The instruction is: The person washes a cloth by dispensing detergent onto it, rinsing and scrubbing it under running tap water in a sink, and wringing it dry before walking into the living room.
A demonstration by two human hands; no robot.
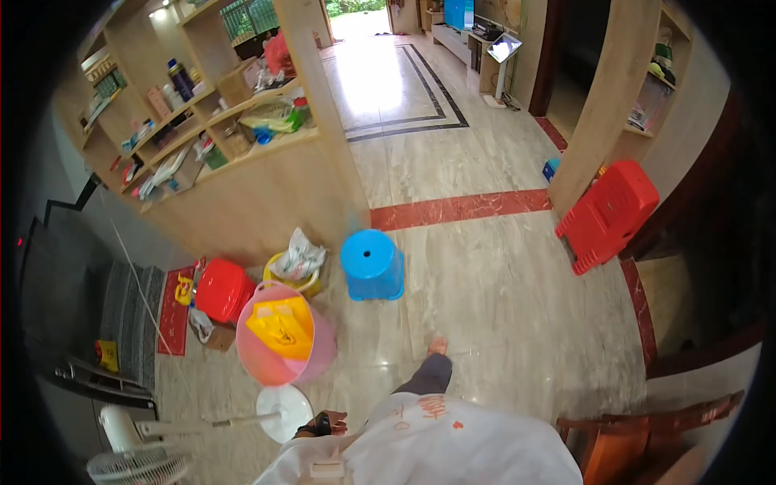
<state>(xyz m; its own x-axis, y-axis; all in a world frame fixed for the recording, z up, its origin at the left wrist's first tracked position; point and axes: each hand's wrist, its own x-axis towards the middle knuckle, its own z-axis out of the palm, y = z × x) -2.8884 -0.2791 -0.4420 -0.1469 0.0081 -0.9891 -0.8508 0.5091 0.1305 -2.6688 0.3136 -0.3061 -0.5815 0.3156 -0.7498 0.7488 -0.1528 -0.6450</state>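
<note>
My left hand (335, 422) hangs at my side, low in the view, with a black watch on the wrist. Its fingers are loosely apart and hold nothing. Nearest to it is the round white base (284, 412) of a standing fan (121, 428). Just beyond stands a pink tub (315, 356) with a yellow bag (281, 326) inside. My right hand is out of view. A white shirt covers my front, and one bare foot (437, 347) shows on the floor.
A blue stool (373, 263) stands ahead, with a yellow bucket (311, 284) and a red stool (224, 289) to its left. Wooden shelves (267, 166) hold many items. Red stacked stools (610, 214) stand right; a wooden chair (622, 449) is at lower right.
</note>
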